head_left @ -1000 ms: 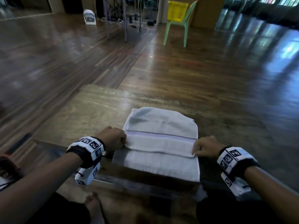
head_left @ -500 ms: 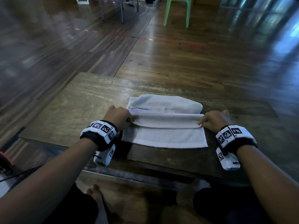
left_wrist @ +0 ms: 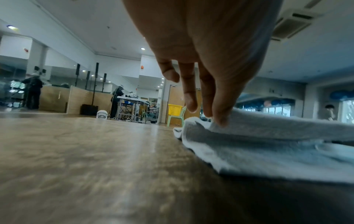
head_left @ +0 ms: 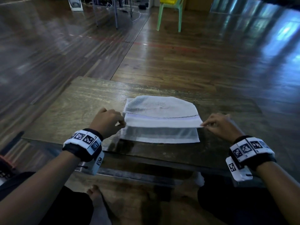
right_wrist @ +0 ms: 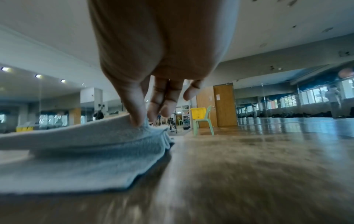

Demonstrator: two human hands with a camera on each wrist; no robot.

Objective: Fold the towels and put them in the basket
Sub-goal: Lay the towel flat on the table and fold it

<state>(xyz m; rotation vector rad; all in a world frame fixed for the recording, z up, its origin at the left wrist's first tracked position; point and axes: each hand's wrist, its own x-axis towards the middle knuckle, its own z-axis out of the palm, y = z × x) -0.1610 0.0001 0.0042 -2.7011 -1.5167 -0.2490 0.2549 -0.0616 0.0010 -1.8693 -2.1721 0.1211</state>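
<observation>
From the head view, you've got the white towel flat on the wooden table, and both grips are on it: your left hand pinches the left corner of the upper flap, your right hand pinches the right corner, with the flap lifted off the lower layer. This looks like a fold in mid-flight. Next you'd want to carry that edge across level and lay it square on the layer beneath (keep both corners even). The yellow basket sits well away on a green chair.

Left wrist view: fingertips pinched on soft, thick terry, the layers curling in rounded folds over glossy, grained wood.

Right wrist view: thumb and fingers nip the corner, where the fabric puckers; the loose edge sags in ripples, so it'll drape rather than hold a crease.
</observation>
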